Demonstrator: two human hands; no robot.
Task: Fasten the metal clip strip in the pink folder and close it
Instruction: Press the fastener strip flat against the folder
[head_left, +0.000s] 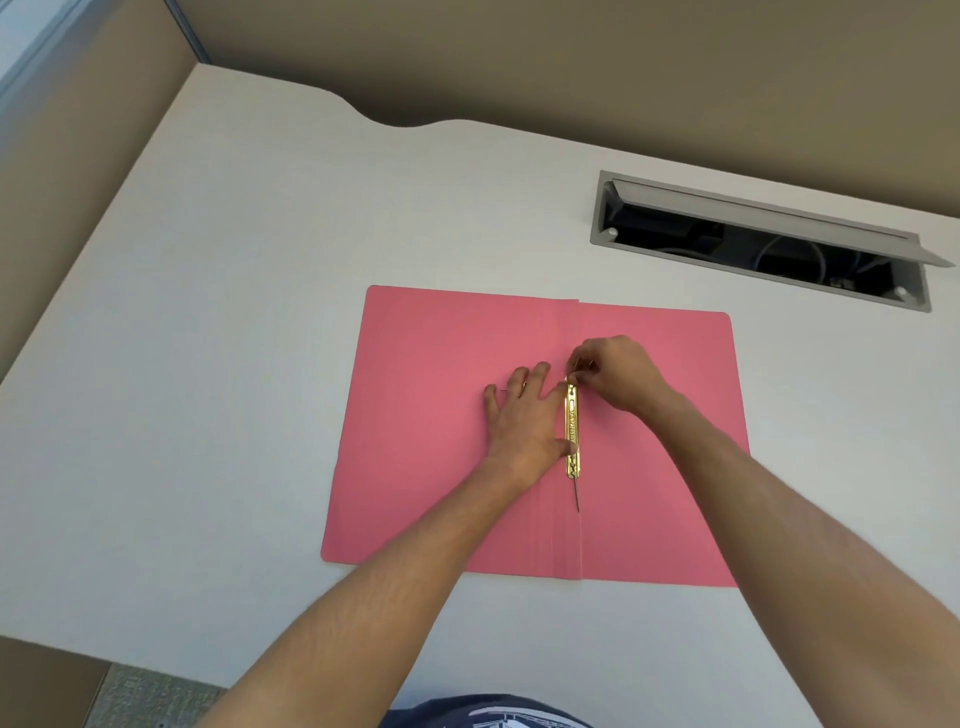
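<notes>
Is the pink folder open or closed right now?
Open. The folder lies spread flat on the desk, both covers showing, the metal strip exposed along the spine.

The flat card folder (447, 441) is a solid salmon pink, no print on it, just slightly darker pink bands running along the centre fold. The long metal clip strip (571, 428) on that fold is shiny gold with embossed lettering too small to read, and a thin dark prong sticks out below it. The wide desk top (234, 312) is plain off-white. The rectangular cable hatch frame (602, 208) is grey with a black inside. The partition walls (519, 52) are tan-brown.
</notes>
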